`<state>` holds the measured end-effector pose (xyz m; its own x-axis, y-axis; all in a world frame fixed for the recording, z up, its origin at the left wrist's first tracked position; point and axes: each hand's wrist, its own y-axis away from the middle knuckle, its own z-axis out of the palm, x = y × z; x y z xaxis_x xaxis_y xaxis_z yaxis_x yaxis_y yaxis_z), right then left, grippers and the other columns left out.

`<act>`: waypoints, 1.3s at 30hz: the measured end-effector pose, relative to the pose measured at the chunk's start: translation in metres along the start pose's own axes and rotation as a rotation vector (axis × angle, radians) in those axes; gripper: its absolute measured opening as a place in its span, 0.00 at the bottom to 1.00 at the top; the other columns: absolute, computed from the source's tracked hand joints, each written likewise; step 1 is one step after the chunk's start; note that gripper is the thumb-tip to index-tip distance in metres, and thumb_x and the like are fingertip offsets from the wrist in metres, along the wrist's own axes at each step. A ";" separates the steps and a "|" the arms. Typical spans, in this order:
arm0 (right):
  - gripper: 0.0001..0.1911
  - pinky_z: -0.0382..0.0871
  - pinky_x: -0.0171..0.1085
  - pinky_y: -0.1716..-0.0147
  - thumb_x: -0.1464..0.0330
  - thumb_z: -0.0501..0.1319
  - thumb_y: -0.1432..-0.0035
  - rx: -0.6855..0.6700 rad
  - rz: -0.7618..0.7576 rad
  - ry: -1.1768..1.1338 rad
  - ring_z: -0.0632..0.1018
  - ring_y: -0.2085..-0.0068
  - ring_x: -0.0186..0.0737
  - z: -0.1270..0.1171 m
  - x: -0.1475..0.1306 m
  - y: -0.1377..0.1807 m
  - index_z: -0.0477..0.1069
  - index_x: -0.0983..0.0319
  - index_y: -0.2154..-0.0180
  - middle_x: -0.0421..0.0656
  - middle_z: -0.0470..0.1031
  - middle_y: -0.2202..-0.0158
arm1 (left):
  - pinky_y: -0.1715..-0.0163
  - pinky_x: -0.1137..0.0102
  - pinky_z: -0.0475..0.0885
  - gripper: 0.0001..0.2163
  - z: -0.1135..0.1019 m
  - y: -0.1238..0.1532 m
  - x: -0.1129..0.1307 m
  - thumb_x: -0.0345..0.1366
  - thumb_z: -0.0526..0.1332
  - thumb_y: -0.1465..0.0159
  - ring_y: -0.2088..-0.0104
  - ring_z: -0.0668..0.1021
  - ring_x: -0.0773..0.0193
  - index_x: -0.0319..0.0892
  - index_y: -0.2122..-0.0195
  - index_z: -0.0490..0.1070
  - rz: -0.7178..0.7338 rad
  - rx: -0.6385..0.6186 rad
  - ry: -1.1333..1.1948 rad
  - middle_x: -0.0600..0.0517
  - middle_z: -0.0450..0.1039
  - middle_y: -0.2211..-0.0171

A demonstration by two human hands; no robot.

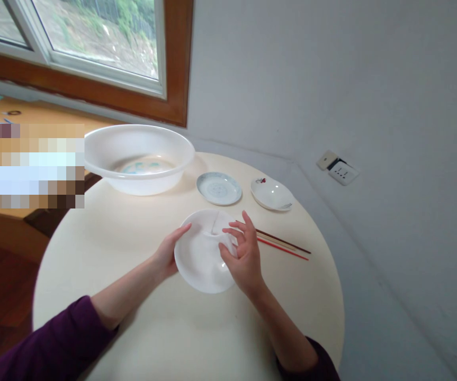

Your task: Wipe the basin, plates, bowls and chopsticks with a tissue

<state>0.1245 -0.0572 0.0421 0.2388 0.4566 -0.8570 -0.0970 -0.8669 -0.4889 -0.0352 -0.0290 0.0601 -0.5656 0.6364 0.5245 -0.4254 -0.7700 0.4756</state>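
A round white divided plate [196, 264] is tilted toward me above the table, its raised dividers showing in the upper part. My left hand [170, 251] grips its left rim, with the thumb on the inner face and the other fingers behind, out of sight. Over the plate's right side is my right hand [244, 256], its fingers spread and bent and the thumb apart from them. I see nothing held in it, and whether it touches the plate is unclear. Several chopsticks [284, 243], dark, tan and red, lie just beyond my right hand.
A large white plastic basin [144, 182] stands at the table's back left. Behind the divided plate lie a pale blue patterned plate [219, 188] and a shallow white dish [271, 194]. The round table [133, 328] stands near a wall with a socket [343, 172]. A wooden desk [53, 114] adjoins at left.
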 end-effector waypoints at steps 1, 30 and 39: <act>0.39 0.73 0.37 0.61 0.73 0.59 0.51 -0.003 0.042 -0.065 0.73 0.56 0.37 0.001 0.000 0.000 0.44 0.54 0.40 0.46 0.63 0.54 | 0.53 0.56 0.69 0.20 0.000 0.000 0.000 0.37 0.56 0.41 0.59 0.77 0.47 0.32 0.50 0.68 -0.001 -0.002 -0.001 0.40 0.77 0.63; 0.23 0.61 0.46 0.47 0.79 0.53 0.50 -0.142 -0.223 0.513 0.66 0.47 0.42 0.000 -0.002 0.004 0.64 0.58 0.51 0.48 0.63 0.51 | 0.59 0.60 0.72 0.18 0.002 0.003 0.001 0.35 0.56 0.41 0.66 0.79 0.52 0.33 0.52 0.69 -0.002 0.000 -0.074 0.43 0.78 0.67; 0.19 0.54 0.47 0.47 0.78 0.54 0.49 -0.136 -0.257 0.714 0.64 0.46 0.45 0.002 -0.005 0.007 0.67 0.60 0.55 0.48 0.63 0.49 | 0.61 0.62 0.73 0.16 0.000 0.003 0.001 0.35 0.55 0.40 0.69 0.79 0.55 0.33 0.53 0.70 0.000 -0.032 -0.085 0.44 0.79 0.68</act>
<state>0.1203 -0.0656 0.0424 0.8081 0.4470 -0.3835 0.1544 -0.7891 -0.5945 -0.0370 -0.0309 0.0620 -0.5039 0.6367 0.5837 -0.4482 -0.7704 0.4534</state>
